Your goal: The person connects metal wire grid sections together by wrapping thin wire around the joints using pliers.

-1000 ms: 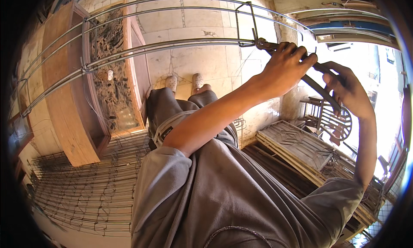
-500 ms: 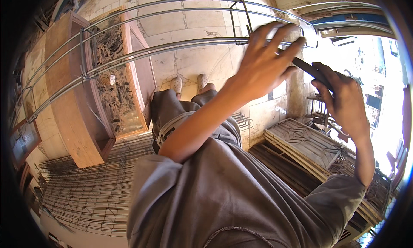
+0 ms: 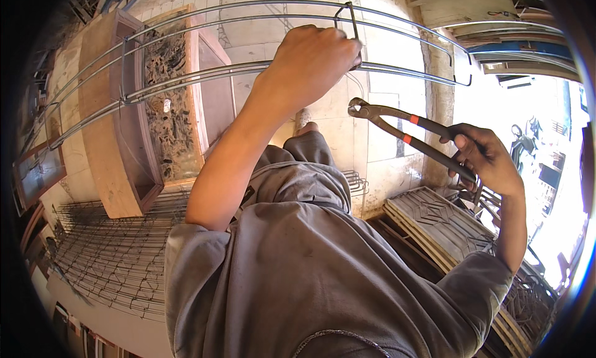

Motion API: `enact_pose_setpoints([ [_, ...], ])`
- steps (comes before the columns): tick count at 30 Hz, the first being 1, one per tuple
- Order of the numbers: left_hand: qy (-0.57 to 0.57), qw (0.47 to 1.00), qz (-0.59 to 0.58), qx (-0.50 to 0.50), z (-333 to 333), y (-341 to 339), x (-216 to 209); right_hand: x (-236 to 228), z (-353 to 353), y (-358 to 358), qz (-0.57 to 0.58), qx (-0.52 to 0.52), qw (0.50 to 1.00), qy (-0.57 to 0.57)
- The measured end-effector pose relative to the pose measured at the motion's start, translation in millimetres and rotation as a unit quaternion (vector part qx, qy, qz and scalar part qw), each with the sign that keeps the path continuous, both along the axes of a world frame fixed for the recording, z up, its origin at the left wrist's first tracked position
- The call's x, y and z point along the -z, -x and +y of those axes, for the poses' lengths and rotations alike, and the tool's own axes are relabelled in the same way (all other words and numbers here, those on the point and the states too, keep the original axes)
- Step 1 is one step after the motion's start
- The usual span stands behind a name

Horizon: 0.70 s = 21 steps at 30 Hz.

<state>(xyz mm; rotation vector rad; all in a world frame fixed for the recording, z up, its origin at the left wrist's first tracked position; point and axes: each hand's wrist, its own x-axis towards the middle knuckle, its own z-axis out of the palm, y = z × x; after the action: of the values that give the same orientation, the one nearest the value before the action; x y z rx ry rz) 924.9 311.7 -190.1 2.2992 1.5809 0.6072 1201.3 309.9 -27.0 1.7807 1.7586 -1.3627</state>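
Gripped spread pincers (image 3: 406,117) at two o'clock in the right hand (image 3: 492,161); curled the left hand (image 3: 316,63) at twelve by a wire stirrup (image 3: 354,24) on steel bars (image 3: 211,75). Could not tell its hold. Likely risked skewing the stirrup by pulling unevenly.

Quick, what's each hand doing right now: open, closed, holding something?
Left hand: closed, beside the bent steel stirrup; exactly what it grips can't be told.
Right hand: holding the pincers by their spread handles.
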Motion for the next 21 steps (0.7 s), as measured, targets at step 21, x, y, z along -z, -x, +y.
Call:
enact_pose_setpoints([
  [21,0.046,0.914,0.062,-0.398,-145,-39,-26,207,-36,-75,0.501,-0.182,0.78,0.327],
])
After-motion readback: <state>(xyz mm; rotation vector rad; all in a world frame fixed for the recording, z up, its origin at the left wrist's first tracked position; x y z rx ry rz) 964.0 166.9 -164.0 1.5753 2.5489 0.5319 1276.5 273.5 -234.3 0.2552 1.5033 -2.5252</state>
